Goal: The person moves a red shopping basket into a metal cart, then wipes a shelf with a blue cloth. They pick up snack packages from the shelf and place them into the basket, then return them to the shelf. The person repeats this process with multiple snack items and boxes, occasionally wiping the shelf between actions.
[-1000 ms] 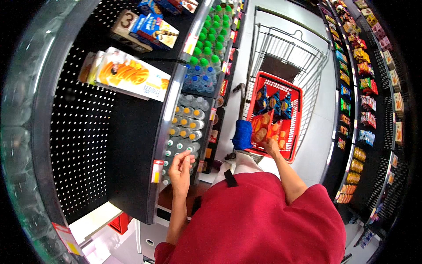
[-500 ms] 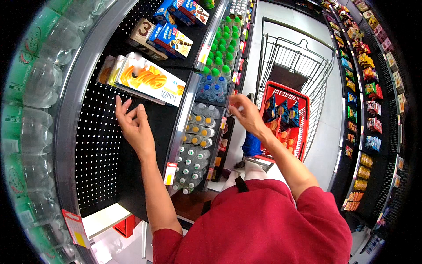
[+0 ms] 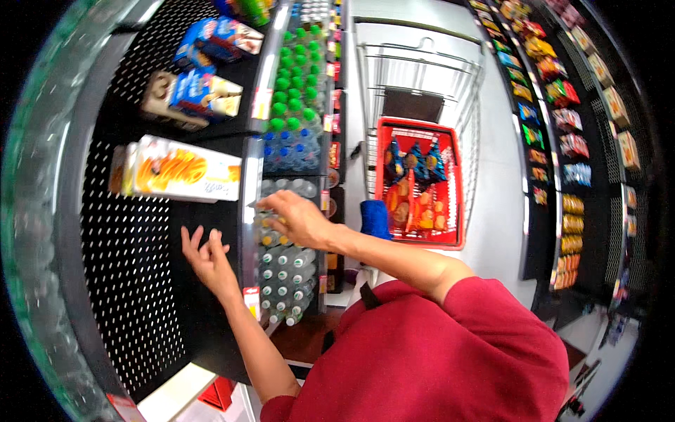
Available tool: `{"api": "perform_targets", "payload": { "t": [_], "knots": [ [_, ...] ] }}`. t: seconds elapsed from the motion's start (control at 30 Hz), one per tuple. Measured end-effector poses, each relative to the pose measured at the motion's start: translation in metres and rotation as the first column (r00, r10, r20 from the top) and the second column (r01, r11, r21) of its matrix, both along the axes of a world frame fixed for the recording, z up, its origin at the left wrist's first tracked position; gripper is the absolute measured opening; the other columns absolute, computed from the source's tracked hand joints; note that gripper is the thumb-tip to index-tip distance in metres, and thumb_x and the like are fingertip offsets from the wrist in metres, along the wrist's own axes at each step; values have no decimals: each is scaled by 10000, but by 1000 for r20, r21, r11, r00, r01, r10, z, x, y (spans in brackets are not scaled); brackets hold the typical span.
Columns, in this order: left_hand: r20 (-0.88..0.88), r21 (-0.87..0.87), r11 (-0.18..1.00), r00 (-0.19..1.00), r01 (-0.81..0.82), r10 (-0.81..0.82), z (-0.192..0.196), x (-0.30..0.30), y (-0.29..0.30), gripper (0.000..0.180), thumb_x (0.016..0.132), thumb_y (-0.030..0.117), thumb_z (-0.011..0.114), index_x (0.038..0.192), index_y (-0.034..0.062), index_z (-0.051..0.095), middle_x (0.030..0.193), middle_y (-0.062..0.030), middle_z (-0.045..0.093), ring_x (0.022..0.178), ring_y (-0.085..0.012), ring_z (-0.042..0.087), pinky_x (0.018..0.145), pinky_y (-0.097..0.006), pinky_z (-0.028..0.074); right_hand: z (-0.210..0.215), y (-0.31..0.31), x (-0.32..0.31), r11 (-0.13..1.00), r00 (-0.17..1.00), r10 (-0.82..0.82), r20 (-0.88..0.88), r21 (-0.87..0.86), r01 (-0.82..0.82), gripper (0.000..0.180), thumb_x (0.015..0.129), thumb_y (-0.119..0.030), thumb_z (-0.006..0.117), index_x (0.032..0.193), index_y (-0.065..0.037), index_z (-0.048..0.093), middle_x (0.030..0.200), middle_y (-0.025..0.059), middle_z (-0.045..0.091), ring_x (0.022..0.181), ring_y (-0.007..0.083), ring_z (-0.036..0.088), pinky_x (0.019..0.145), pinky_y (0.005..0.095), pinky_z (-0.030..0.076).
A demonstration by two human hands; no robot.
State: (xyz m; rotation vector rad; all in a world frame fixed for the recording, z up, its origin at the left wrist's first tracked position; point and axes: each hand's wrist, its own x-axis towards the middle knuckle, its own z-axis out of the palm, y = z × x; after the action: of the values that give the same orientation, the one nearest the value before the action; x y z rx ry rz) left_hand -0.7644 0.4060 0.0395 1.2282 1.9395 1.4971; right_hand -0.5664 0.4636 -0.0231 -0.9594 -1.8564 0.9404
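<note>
My left hand [image 3: 209, 260] is over the black shelf [image 3: 204, 320], fingers spread and holding nothing. Just beyond it, white snack boxes with orange biscuit pictures [image 3: 186, 169] stand in a row on the shelf. My right hand [image 3: 302, 221] reaches across to the shelf's front edge, above bottles with yellow caps [image 3: 267, 240]. Its fingers are bent and apart, slightly blurred, and I see nothing in them. Neither hand touches the boxes.
Blue snack boxes [image 3: 200, 91] sit farther along the shelf. Green-capped bottles [image 3: 295, 77] and white-capped bottles [image 3: 287, 278] stand lower down. On my right is a metal trolley [image 3: 422, 60] with a red basket [image 3: 458, 183] holding snack bags [image 3: 425, 165]. Shelves of packets [image 3: 562, 91] line the far right.
My right hand has moved left from beside the trolley to the shelf edge. My left hand is lower, farther from the white boxes. The whole view has shifted.
</note>
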Motion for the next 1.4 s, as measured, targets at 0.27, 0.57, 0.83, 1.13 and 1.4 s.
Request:
{"api": "perform_targets", "payload": {
  "t": [0.27,0.57,0.83,1.13,1.4],
  "knots": [
    [-10,-60,997,999,45,-46,-15,10,17,566,1030,189,605,1516,17,373,1401,-204,544,1058,-240,671,748,-299,584,28,41,-16,989,984,-124,-124,62,133,577,843,-117,727,1369,-26,509,1306,209,546,1201,402,508,1015,471,459],
    [55,-16,999,998,45,-44,-14,16,45,571,1034,192,589,1508,-21,353,1468,-243,462,1249,-284,587,909,-369,589,44,87,-63,987,960,-118,-252,73,140,704,803,-155,709,1439,15,460,1450,315,459,1308,464,453,1097,504,415],
    [168,28,999,985,30,-35,-13,12,53,601,1021,215,619,1496,-37,351,1447,-217,474,1290,-278,540,953,-394,558,42,99,-88,995,957,-89,-277,17,97,694,770,-139,691,1407,45,486,1390,296,530,1219,446,508,1058,489,438],
    [244,40,999,970,16,-25,-2,38,52,593,1022,205,590,1517,-9,343,1503,-216,426,1328,-276,513,1014,-422,518,41,105,-84,988,962,-152,-228,-33,149,520,779,-135,698,1269,-10,575,1132,179,597,1091,367,535,939,469,450],
    [-27,112,992,998,-55,58,4,50,38,552,1028,257,605,1440,-30,373,1438,-201,513,1250,-266,567,985,-391,504,63,70,-36,985,936,-168,-308,-78,151,392,810,-131,700,1173,-79,564,1026,157,569,935,343,540,818,451,469]
  ]
}}
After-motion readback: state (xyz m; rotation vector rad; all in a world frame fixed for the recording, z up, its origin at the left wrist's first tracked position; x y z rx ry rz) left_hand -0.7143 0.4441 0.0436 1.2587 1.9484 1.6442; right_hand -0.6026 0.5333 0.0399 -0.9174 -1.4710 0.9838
